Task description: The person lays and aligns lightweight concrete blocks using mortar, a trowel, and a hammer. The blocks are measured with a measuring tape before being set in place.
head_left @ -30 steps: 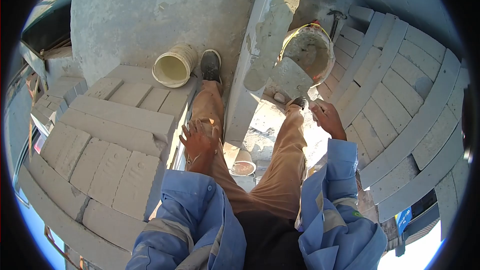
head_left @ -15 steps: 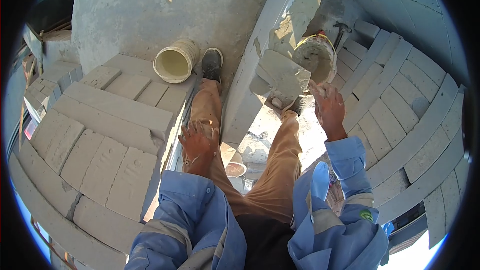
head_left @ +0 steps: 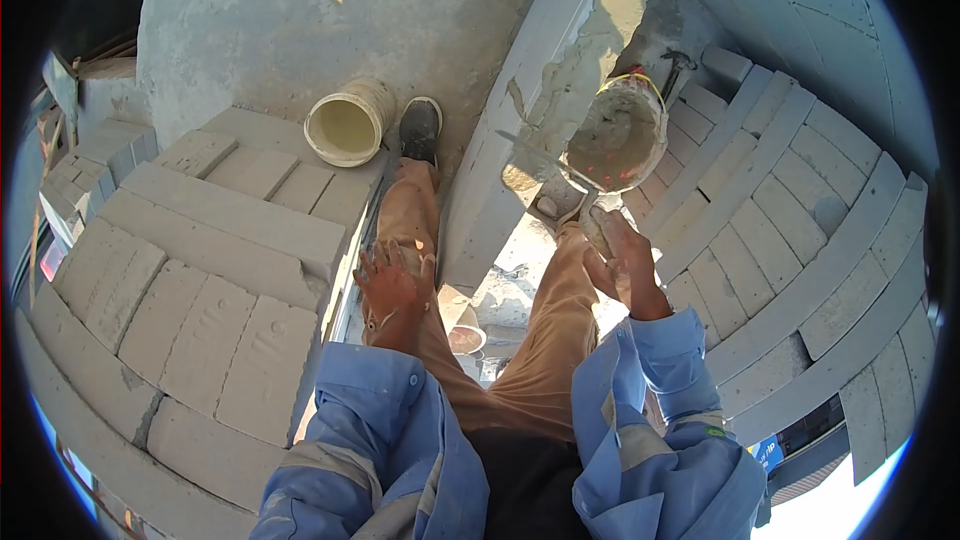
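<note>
My left hand (head_left: 395, 285) lies on my left thigh with its fingers spread, holding nothing. My right hand (head_left: 625, 262) is closed round the handle of a trowel (head_left: 548, 159). The trowel's blade appears nearly edge-on, beside the top of a low block wall (head_left: 492, 180). Wet grey mortar (head_left: 580, 90) lies in an uneven layer along the wall's top. Just beyond my right hand stands a bucket (head_left: 655, 162) with grey mortar inside.
Stacks of pale blocks stand on the left (head_left: 190, 330) and right (head_left: 770, 210). A second bucket (head_left: 378, 105) is tilted near my left shoe (head_left: 420, 130). A hammer (head_left: 678, 65) lies behind the mortar bucket. A small container (head_left: 466, 338) sits between my legs.
My right hand has moved down and left with the trowel. The blade has turned from showing its broad mortar-covered face to nearly edge-on. My left hand stays on my thigh.
</note>
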`<state>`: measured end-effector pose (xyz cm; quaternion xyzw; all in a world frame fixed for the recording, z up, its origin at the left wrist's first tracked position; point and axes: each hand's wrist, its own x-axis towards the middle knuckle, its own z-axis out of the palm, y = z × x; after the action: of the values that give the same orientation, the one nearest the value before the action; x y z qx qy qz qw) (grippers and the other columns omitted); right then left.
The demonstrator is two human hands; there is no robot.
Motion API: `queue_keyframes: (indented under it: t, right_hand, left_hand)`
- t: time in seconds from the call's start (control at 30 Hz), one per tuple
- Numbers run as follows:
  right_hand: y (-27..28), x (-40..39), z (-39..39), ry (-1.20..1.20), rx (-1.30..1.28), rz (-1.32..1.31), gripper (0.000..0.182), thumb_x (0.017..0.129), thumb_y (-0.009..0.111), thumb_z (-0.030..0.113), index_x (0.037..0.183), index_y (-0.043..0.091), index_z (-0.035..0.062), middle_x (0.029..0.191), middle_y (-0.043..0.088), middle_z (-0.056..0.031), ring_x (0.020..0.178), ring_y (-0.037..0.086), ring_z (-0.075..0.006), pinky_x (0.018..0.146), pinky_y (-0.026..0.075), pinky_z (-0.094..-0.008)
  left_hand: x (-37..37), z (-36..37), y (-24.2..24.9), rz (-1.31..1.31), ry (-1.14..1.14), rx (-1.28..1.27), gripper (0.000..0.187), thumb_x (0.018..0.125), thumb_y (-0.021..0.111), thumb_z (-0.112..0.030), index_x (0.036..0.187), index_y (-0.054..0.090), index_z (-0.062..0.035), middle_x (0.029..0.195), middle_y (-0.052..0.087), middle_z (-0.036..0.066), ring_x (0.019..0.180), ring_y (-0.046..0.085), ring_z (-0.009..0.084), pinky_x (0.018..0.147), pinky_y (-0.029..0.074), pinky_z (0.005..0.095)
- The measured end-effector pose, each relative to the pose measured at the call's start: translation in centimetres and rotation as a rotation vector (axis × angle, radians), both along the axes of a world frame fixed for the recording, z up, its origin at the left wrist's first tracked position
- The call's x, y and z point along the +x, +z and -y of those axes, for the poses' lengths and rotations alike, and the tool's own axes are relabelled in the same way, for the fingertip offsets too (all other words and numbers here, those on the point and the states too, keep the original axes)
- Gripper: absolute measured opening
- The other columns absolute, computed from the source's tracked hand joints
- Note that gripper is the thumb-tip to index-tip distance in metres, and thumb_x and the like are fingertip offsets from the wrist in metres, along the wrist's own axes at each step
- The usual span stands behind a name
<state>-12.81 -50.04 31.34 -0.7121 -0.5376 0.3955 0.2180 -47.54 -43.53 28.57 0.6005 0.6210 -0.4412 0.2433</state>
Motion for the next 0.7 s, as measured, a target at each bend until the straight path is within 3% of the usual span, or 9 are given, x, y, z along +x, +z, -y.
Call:
queue_keyframes:
  t: [0.1, 0.13, 0.17, 0.23, 0.43, 0.53, 0.63, 0.67, 0.7]
  right_hand:
    - [0.9, 1.6, -2.5, -0.248, -0.288, -0.12, 0.038, 0.095, 0.067, 0.024, 0.122, 0.059, -0.0006, 0.084, 0.063, -0.0189, 0.07, 0.065, -0.0315, 0.067, 0.052, -0.0385]
    - [0.7, 2.3, -3.2, -0.324, -0.318, -0.198, 0.04, 0.1, 0.062, 0.034, 0.119, 0.059, -0.0008, 0.072, 0.06, -0.0126, 0.06, 0.061, -0.0235, 0.06, 0.049, -0.035]
    - [0.8, 2.7, -4.2, -0.321, -0.313, -0.205, 0.04, 0.1, 0.062, 0.034, 0.119, 0.059, -0.0008, 0.072, 0.06, -0.0126, 0.06, 0.061, -0.0235, 0.06, 0.049, -0.035]
    - [1.0, 3.3, -5.8, -0.417, -0.476, -0.354, 0.043, 0.103, 0.054, 0.043, 0.114, 0.058, 0.0017, 0.074, 0.058, -0.0048, 0.056, 0.055, -0.0112, 0.051, 0.044, -0.0267]
    - [-1.0, 1.3, 0.2, -0.472, -0.647, -0.6, 0.039, 0.101, 0.059, 0.04, 0.109, 0.062, 0.0018, 0.067, 0.056, -0.002, 0.053, 0.052, -0.0089, 0.049, 0.043, -0.0274]
    - [1.1, 0.7, 3.9, -0.393, -0.763, -0.429, 0.038, 0.1, 0.061, 0.036, 0.112, 0.063, 0.0001, 0.072, 0.06, -0.0029, 0.058, 0.053, -0.0072, 0.054, 0.043, -0.0257]
    - [3.7, 1.2, 2.5, -0.287, -0.498, 0.036, 0.035, 0.096, 0.065, 0.028, 0.115, 0.062, -0.0015, 0.078, 0.066, -0.0153, 0.064, 0.065, -0.0263, 0.06, 0.05, -0.0365]
    - [4.3, 1.9, 0.9, -0.257, -0.506, 0.049, 0.035, 0.096, 0.065, 0.028, 0.115, 0.062, -0.0015, 0.078, 0.066, -0.0153, 0.064, 0.065, -0.0263, 0.06, 0.05, -0.0365]
    - [4.7, 2.8, -2.0, -0.09, -0.306, 0.222, 0.034, 0.093, 0.067, 0.025, 0.116, 0.063, 0.0, 0.082, 0.066, -0.0165, 0.069, 0.066, -0.0324, 0.062, 0.051, -0.0386]
  left_hand:
    - [-0.3, 0.4, -0.2, 0.0, -0.015, 0.01, 0.084, 0.09, 0.049, -0.065, 0.153, 0.04, -0.0108, 0.159, 0.036, 0.014, 0.15, 0.022, 0.0377, 0.121, 0.017, 0.0574]
    - [-0.4, 0.5, -0.3, 0.004, -0.024, 0.014, 0.084, 0.09, 0.049, -0.065, 0.153, 0.04, -0.0106, 0.159, 0.036, 0.014, 0.151, 0.022, 0.0375, 0.121, 0.017, 0.0574]
    - [-0.4, 0.6, -0.4, 0.008, -0.03, 0.019, 0.084, 0.09, 0.05, -0.065, 0.153, 0.04, -0.0104, 0.159, 0.036, 0.014, 0.151, 0.022, 0.0374, 0.121, 0.017, 0.0575]
    - [-0.1, 0.5, -0.1, 0.005, -0.031, 0.02, 0.084, 0.09, 0.05, -0.065, 0.153, 0.04, -0.0106, 0.159, 0.036, 0.014, 0.151, 0.022, 0.0374, 0.121, 0.016, 0.0576]
    - [0.4, 0.1, 0.1, 0.035, 0.015, 0.039, 0.083, 0.09, 0.051, -0.064, 0.152, 0.041, -0.0108, 0.158, 0.037, 0.015, 0.151, 0.022, 0.0383, 0.12, 0.016, 0.0594]
    - [0.1, 0.1, 0.3, 0.039, 0.041, 0.033, 0.082, 0.09, 0.051, -0.064, 0.152, 0.042, -0.0103, 0.157, 0.038, 0.016, 0.15, 0.022, 0.0388, 0.12, 0.016, 0.0606]
    - [0.1, -1.2, 0.5, 0.038, 0.098, 0.024, 0.081, 0.09, 0.052, -0.063, 0.152, 0.043, -0.0108, 0.157, 0.039, 0.015, 0.151, 0.021, 0.0376, 0.12, 0.016, 0.0597]
    - [0.3, -1.4, 0.7, 0.046, 0.108, 0.0, 0.08, 0.09, 0.052, -0.063, 0.151, 0.044, -0.0117, 0.158, 0.038, 0.014, 0.152, 0.02, 0.0362, 0.121, 0.016, 0.0582]
    - [0.3, -1.4, 0.7, 0.052, 0.139, -0.008, 0.08, 0.09, 0.052, -0.063, 0.151, 0.044, -0.0117, 0.158, 0.038, 0.014, 0.152, 0.02, 0.0362, 0.121, 0.016, 0.0582]
